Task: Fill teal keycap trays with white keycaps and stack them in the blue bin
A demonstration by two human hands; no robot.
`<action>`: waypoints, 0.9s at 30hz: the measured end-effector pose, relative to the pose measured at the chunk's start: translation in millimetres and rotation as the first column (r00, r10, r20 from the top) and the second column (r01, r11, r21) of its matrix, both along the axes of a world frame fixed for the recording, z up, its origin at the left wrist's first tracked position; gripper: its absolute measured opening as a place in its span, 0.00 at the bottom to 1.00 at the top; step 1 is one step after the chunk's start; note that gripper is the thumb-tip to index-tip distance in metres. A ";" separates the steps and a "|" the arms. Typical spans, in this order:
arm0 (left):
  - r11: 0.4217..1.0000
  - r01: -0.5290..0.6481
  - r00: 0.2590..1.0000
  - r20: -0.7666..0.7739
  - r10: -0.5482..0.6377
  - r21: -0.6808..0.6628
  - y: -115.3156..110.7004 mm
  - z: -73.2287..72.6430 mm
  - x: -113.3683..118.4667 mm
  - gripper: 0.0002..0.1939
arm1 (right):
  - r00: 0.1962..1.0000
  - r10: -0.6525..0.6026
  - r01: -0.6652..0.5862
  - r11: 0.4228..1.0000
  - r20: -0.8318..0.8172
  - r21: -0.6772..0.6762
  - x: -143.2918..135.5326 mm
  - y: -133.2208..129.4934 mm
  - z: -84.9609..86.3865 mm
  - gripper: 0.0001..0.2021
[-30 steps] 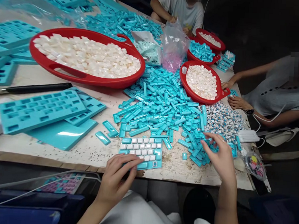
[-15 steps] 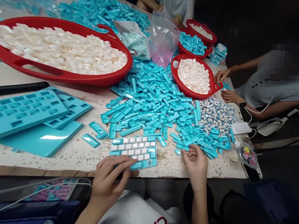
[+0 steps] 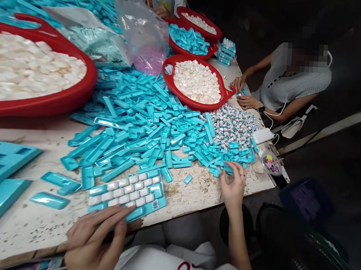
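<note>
A small blue keyboard [image 3: 128, 193] with white and blue keycaps lies near the table's front edge. One switch at its lower right corner has no cap. My left hand [image 3: 99, 236] rests on the keyboard's lower left part, fingers stretched over the front keys. To the right, my right hand [image 3: 234, 183] is at the edge of the pile of blue keycaps [image 3: 138, 124], thumb and fingers curved apart, touching or just above the pieces; nothing is visibly held. A single blue keycap [image 3: 188, 179] lies between the keyboard and the pile's right part.
Red baskets of white keycaps stand at the left [image 3: 90, 78] and centre [image 3: 197, 81]. Plastic bags [image 3: 143, 35] sit behind. A heap of switches [image 3: 236, 126] lies right, near a co-worker's hands [image 3: 245, 94]. Blue cases [image 3: 7, 161] are at the left.
The view has turned to the right, shifting the scene leftward. My right hand has moved rightward along the pile and its fingers are more spread. My left hand stays on the keyboard.
</note>
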State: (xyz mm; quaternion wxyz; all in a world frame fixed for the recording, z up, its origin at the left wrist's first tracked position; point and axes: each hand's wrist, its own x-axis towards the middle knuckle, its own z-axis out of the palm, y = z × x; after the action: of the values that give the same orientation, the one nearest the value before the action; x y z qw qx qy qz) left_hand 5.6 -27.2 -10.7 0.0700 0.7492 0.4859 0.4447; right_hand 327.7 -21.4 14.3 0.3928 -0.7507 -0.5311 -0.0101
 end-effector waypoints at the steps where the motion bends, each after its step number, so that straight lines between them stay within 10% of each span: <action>1: 1.000 -0.004 1.000 -0.001 0.004 0.003 -0.2 -0.6 0.4 0.13 | 1.000 -0.013 0.014 0.999 0.024 -0.035 11.3 -5.6 -1.1 0.16; 6: 1.000 -0.015 1.000 0.013 0.015 -0.009 -0.8 -2.5 0.9 0.12 | 0.999 0.035 -0.036 0.996 -0.013 -0.081 22.6 -11.4 -9.4 0.15; 27: 1.000 -0.024 1.000 -0.016 0.024 -0.004 -0.3 -2.5 1.6 0.11 | 0.938 0.260 -0.295 0.947 -0.230 -0.131 -102.6 53.3 6.2 0.17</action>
State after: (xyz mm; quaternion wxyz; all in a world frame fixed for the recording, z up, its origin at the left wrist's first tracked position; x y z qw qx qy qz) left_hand 7.2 -27.5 -13.2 0.0625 0.7466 0.4962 0.4387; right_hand 225.1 31.9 20.5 0.3812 -0.6945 -0.5865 0.1685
